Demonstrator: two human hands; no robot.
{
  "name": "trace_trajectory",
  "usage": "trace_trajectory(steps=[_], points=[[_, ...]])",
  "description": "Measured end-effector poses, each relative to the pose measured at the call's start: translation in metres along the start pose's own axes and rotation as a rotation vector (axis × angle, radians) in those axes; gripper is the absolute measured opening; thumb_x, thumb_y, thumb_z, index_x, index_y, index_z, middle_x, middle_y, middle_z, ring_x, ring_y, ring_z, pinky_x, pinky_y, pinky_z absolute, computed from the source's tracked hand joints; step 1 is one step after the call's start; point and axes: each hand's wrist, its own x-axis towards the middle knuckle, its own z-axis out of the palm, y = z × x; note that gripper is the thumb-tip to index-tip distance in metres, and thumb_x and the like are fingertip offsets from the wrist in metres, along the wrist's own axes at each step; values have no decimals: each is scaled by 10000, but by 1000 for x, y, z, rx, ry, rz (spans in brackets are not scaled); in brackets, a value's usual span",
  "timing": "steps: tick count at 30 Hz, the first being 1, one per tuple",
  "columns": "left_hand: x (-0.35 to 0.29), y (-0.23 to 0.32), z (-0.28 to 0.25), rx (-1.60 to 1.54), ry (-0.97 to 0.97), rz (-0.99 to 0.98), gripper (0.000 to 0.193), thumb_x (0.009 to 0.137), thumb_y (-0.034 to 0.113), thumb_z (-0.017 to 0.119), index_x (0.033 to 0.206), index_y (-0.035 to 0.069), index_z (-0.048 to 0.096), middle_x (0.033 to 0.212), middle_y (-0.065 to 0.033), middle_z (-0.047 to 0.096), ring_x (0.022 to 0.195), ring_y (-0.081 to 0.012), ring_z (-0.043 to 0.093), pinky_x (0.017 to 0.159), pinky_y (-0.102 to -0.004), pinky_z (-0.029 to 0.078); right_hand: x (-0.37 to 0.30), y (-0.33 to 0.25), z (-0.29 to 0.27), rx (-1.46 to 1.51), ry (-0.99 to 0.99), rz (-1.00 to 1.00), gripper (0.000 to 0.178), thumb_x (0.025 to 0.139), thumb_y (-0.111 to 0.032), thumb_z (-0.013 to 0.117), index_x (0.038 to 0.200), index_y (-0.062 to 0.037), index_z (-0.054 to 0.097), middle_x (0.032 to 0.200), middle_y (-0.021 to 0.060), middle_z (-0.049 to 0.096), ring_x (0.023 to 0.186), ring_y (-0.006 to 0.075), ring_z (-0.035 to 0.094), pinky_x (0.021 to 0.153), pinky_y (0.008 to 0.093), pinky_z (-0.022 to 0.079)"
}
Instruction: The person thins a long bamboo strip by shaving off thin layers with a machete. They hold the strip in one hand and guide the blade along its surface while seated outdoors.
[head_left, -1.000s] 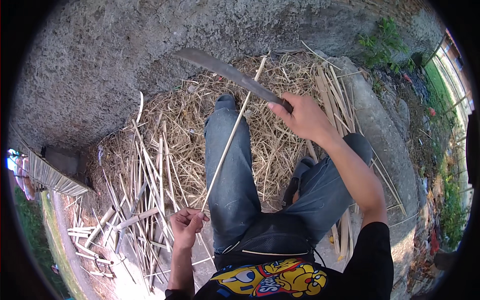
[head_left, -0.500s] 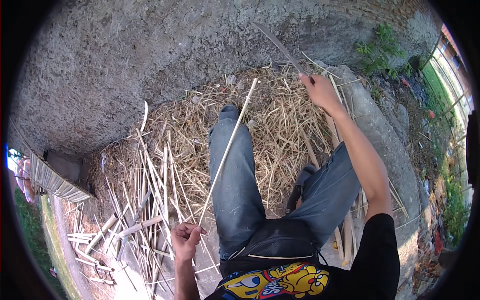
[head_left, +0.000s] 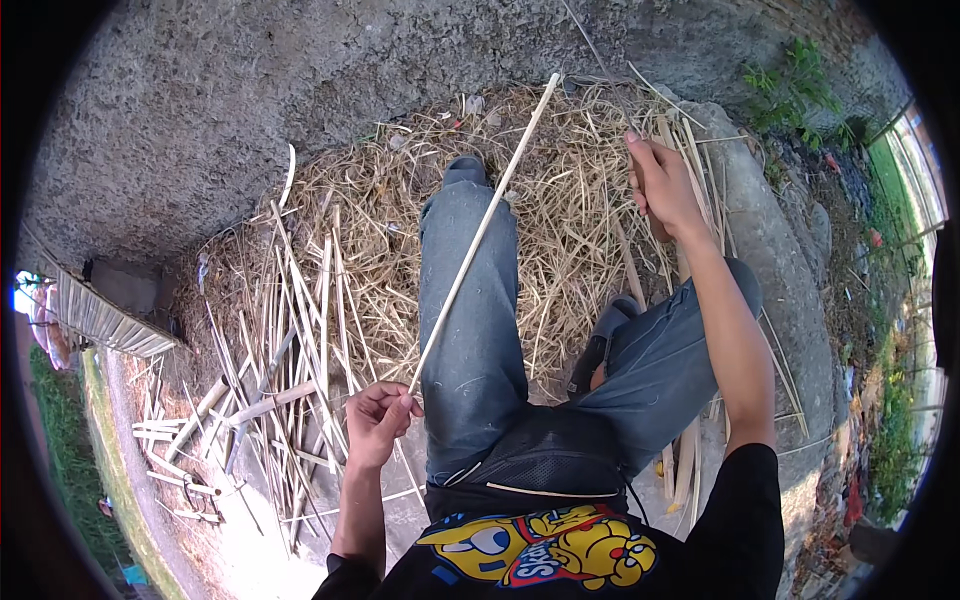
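Note:
My left hand (head_left: pixel 381 420) is closed, pinching the lower end of a long, pale bamboo strip (head_left: pixel 488 215). The strip slants up and to the right across my left leg, its thicker tip over the shavings by the wall. To the right of that tip, my right hand (head_left: pixel 664 185) is wrapped round the handle of a long knife (head_left: pixel 592 45). Its thin blade points up and to the left, toward the wall, apart from the strip. Fingers hide part of the handle. Tangled pale shavings (head_left: pixel 560 270) cover the ground beneath.
A rough grey wall (head_left: pixel 220 110) rises at the far side. Many cut bamboo strips (head_left: pixel 325 340) are heaped left of my legs; more strips (head_left: pixel 708 200) lie along a stone ledge (head_left: pixel 775 235) on the right. A slatted bamboo panel (head_left: pixel 115 320) stands far left, and a green plant (head_left: pixel 795 85) far right.
The strip's far end has swung up and to the right. My right hand has turned and dropped slightly, and the knife blade points higher. My right knee has moved outward.

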Motion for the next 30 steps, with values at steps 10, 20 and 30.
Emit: trace_trajectory(steps=[10, 20, 30], points=[[-4, -1, -8, 106, 42, 56, 150, 997, 87, 652, 1010, -57, 693, 742, -115, 698, 486, -22, 432, 440, -200, 315, -23, 6, 28, -375, -123, -417, 543, 989, -524, 601, 793, -20, 638, 560, 45, 517, 516, 147, 514, 510, 340, 386], [-7, 20, -4, 24, -1, -73, 187, 1016, 105, 625, 1005, -61, 711, 605, -33, 560, 461, -45, 378, 422, -214, 277, -69, -3, 72, -661, -363, -693, 583, 926, -636, 619, 887, -55, 647, 597, 129, 576, 544, 329, 607, 525, 419, 458], [-43, 2, -44, 141, 61, -6, 187, 995, 101, 655, 962, -71, 721, 598, -31, 573, 450, -41, 417, 409, -209, 273, 11, 4, 17, -280, -1, -258, 664, 1002, -637, 507, 810, -19, 653, 584, 53, 560, 483, 178, 550, 480, 350, 432]])
